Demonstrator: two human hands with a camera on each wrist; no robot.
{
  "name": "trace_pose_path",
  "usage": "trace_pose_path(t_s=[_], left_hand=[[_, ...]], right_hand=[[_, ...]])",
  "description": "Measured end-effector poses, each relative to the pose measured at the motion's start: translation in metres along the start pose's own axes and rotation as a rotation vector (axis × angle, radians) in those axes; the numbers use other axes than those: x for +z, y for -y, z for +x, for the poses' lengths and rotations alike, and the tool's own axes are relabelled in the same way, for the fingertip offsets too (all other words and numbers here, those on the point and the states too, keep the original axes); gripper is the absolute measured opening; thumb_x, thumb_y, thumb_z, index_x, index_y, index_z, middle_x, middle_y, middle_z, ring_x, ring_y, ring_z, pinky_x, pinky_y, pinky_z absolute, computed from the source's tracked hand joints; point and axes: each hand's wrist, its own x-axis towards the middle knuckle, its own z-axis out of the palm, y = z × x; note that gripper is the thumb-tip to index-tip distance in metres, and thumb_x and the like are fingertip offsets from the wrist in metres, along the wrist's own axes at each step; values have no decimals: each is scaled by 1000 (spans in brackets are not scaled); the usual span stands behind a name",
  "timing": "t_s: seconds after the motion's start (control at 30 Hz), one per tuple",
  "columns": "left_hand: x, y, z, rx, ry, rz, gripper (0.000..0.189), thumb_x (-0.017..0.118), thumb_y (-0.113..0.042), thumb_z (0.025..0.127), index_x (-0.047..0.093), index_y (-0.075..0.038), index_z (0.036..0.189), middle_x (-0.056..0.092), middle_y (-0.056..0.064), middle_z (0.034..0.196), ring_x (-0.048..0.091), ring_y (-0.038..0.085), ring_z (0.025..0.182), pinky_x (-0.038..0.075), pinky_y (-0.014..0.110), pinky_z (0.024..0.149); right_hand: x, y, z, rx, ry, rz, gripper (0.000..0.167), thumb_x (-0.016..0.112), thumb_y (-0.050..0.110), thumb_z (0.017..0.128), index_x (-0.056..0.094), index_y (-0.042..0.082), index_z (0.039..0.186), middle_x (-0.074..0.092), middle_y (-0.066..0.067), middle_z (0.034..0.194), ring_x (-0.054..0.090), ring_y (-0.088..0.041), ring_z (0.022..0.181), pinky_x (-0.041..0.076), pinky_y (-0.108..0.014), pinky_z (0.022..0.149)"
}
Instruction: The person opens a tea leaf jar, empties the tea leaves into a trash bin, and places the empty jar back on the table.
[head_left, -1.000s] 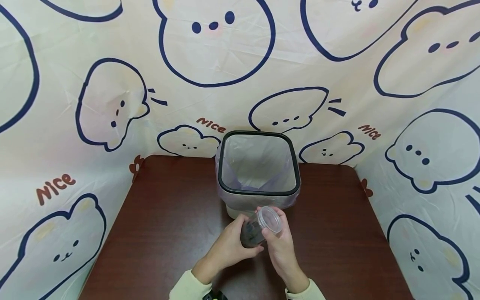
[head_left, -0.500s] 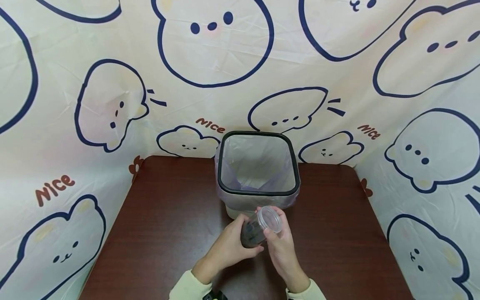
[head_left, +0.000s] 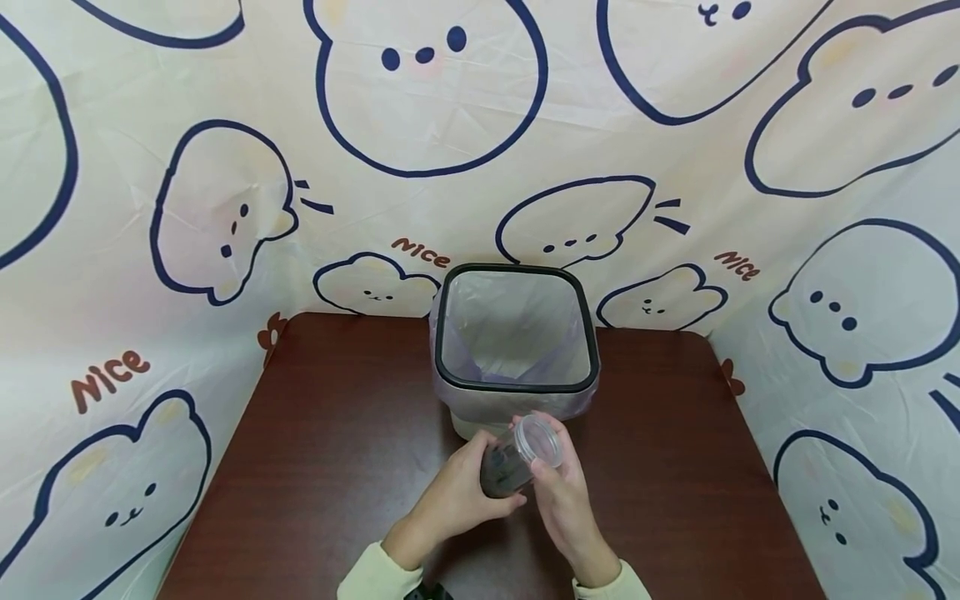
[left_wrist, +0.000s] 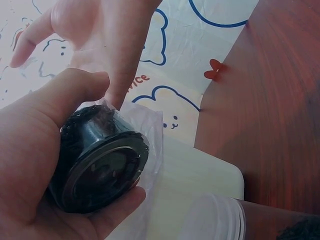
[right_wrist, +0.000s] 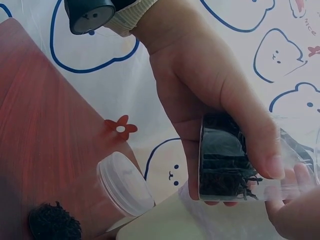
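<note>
A clear cylindrical jar (head_left: pixel 505 467) with dark contents is held tilted in front of the bin. My left hand (head_left: pixel 459 492) grips the body, the thumb on the near side. At the upper right end, my right hand (head_left: pixel 564 492) holds the jar's clear round lid (head_left: pixel 540 439) between thumb and fingers. The right wrist view shows dark dry strands (right_wrist: pixel 225 165), like tea leaves, inside. The dark base (left_wrist: pixel 110 172) faces the left wrist camera. Below the hands, another clear jar with a pale lid (right_wrist: pixel 125 182) appears in both wrist views, hidden in the head view.
A bin (head_left: pixel 517 400) with a dark square rim and a pale lilac liner stands just beyond the hands. It rests on the dark brown table (head_left: pixel 337 450). Printed cloth with cartoon animals (head_left: pixel 427 100) hangs behind the table and along both sides.
Both hands keep their hold on the jar. The jar and lid barely shift, and the bin stays in place.
</note>
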Motion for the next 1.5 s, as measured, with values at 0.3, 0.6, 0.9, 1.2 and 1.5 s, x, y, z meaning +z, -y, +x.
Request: trace_pose_path(t_s=[0.3,0.6,0.9,1.2,1.5], left_hand=[[0,-1,1,-12,3,5,62,91,-33,74,53,-11,118,64,-1,109,60,12,93,53,34,86],[0,0,0,-16,-1,-1,62,92,-32,73,54,-11,117,64,-1,109,61,11,94,53,34,87],[0,0,-1,-4,-8,5,61,92,-30,73,54,-11,117,64,-1,108,60,11,93,53,34,87],[0,1,-1,-2,-8,-4,61,92,-29,73,54,-11,117,64,-1,108,61,11,93,52,33,86],[-1,0,-1,0,0,-8,61,92,-28,74,54,-10,118,64,-1,110,61,12,95,52,34,87]], right_hand=[[1,-5,3,-29,-60,3,67,75,23,94,36,5,146,60,-10,137,56,-21,130,42,-30,109],[4,-7,2,-45,-84,-3,53,75,20,94,42,8,134,62,-10,135,57,-19,126,43,-29,106],[3,-4,2,-28,-77,-19,46,70,13,97,43,7,133,61,-12,136,56,-21,127,42,-30,107],[1,-2,1,-12,-29,26,42,61,4,98,44,6,137,54,-21,142,54,-21,130,40,-31,110],[-1,-1,1,-32,35,68,45,51,-1,99,41,2,143,56,-12,142,51,-21,133,37,-31,112]])
